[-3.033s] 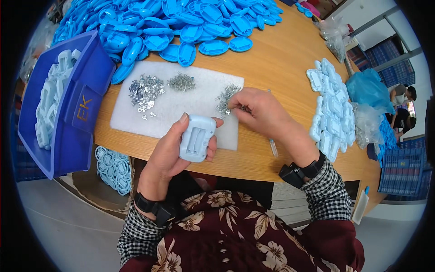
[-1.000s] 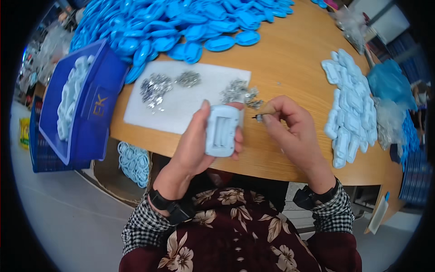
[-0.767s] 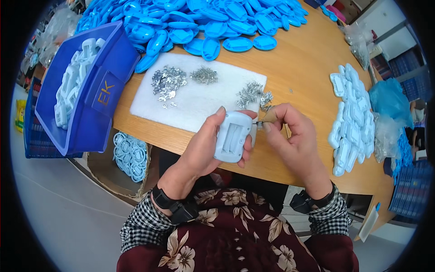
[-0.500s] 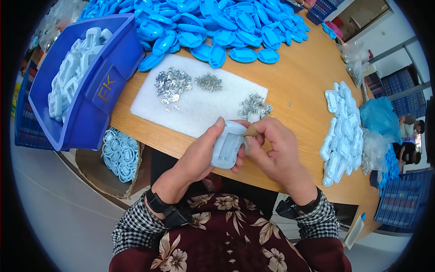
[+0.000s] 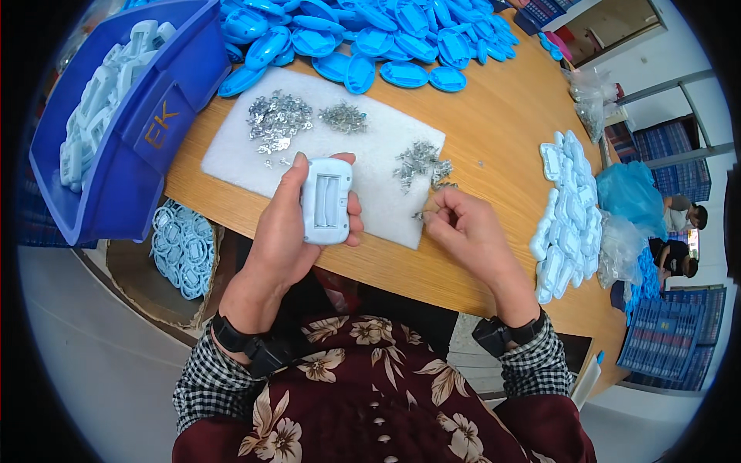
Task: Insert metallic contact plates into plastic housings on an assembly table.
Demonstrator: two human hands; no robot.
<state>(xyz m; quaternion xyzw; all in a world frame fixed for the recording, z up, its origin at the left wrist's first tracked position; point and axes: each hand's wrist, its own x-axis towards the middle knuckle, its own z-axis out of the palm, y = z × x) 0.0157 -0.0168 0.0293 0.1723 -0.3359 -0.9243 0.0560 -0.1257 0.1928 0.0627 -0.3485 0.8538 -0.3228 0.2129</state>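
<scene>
A light-blue plastic housing (image 5: 310, 202) with an open battery compartment lies in my left hand (image 5: 272, 228), its fingers wrapped around both long sides. Apart from it, to the right, my right hand (image 5: 472, 235) pinches a small metal contact piece (image 5: 418, 217) between thumb and fingertips, above the mat's right edge. Just beyond those fingertips is a heap of small metal springs or clips (image 5: 421, 163), too small to tell which. Two more heaps, flat metal contacts (image 5: 279, 119) and small grey metal parts (image 5: 344, 117), rest on the white foam mat (image 5: 382, 204).
Pale housings fill a blue bin (image 5: 174, 147) at the left. Below it, a cardboard box (image 5: 131, 282) holds pale-blue rings. Bright blue oval shells (image 5: 405, 74) are piled at the far side. Light-blue housings (image 5: 567, 224) cover part of the wooden table's right side, near plastic bags (image 5: 629, 201).
My left hand has moved left with the housing, which now stands more upright. My right hand has drawn away from the housing toward the metal heap. The whole view has shifted slightly.
</scene>
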